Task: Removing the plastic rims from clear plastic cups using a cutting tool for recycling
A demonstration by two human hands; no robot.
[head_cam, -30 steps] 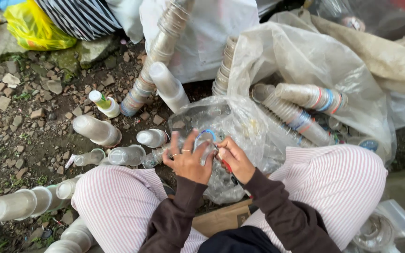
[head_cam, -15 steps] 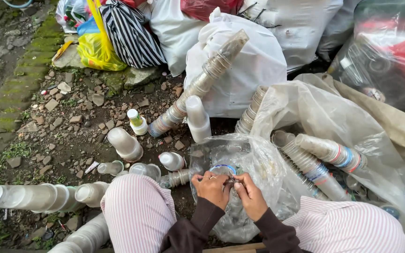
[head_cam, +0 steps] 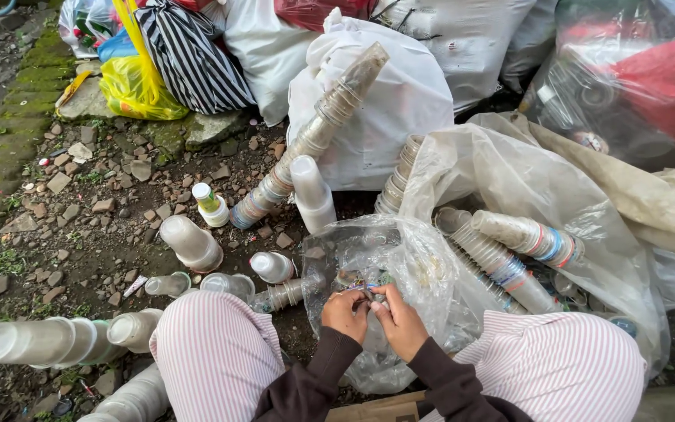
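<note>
Head view: left hand and right hand meet between the knees, both pinching a small cup lid over a clear plastic bag; stacked cups lie beyond.

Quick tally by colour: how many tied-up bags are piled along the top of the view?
White bags: 2
Yellow bag: 1
Black-and-white striped bag: 1
Clear bag with red contents: 1
Total: 5, counting only bags clearly separable; others at the top edge are cut off.

two hands, one striped bag, one yellow bag
</note>
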